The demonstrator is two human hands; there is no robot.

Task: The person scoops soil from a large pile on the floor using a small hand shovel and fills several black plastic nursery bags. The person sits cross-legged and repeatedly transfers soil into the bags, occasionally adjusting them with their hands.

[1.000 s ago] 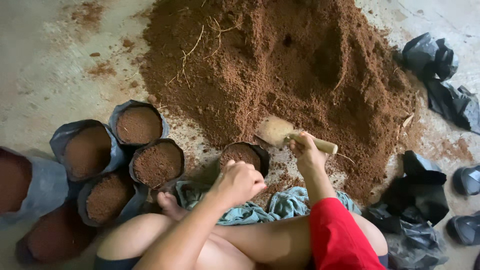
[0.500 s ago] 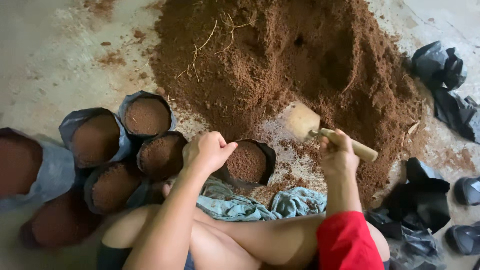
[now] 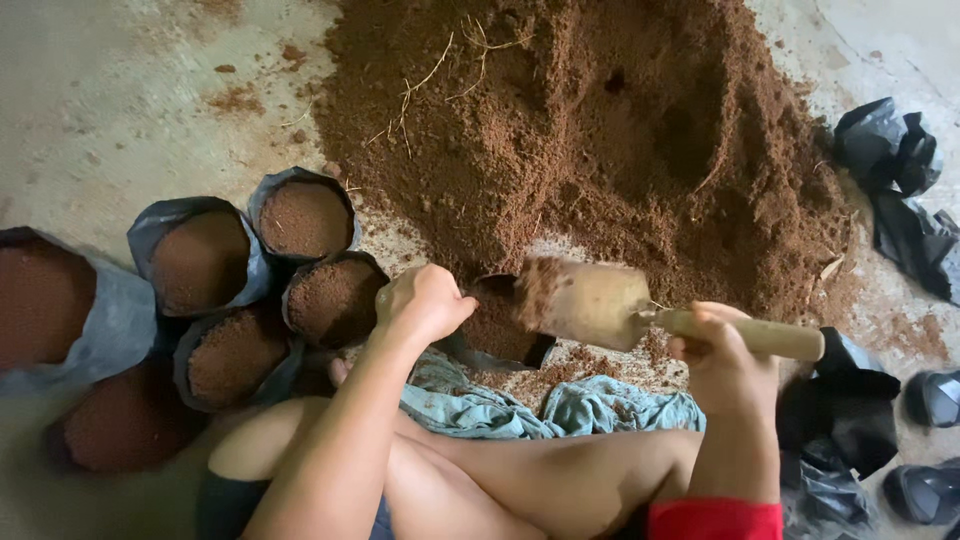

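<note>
My right hand (image 3: 722, 362) grips the wooden handle of a small trowel (image 3: 590, 300), whose blade carries brown soil and hovers over a black grow bag (image 3: 500, 335) partly filled with soil. My left hand (image 3: 425, 300) is closed on the left rim of that bag, holding it open. A big heap of brown soil (image 3: 620, 130) lies on the concrete floor just beyond the bag. My bare legs and a crumpled teal cloth (image 3: 560, 405) lie in front of the bag.
Several filled black grow bags (image 3: 300, 215) stand packed together at the left. Empty black bags (image 3: 900, 170) lie at the right edge, and more (image 3: 850, 420) beside my right arm. Bare concrete floor (image 3: 110, 90) is at upper left.
My right hand has swung the trowel with soil from the heap's edge leftward over the bag. My left hand shifted right onto the bag's rim.
</note>
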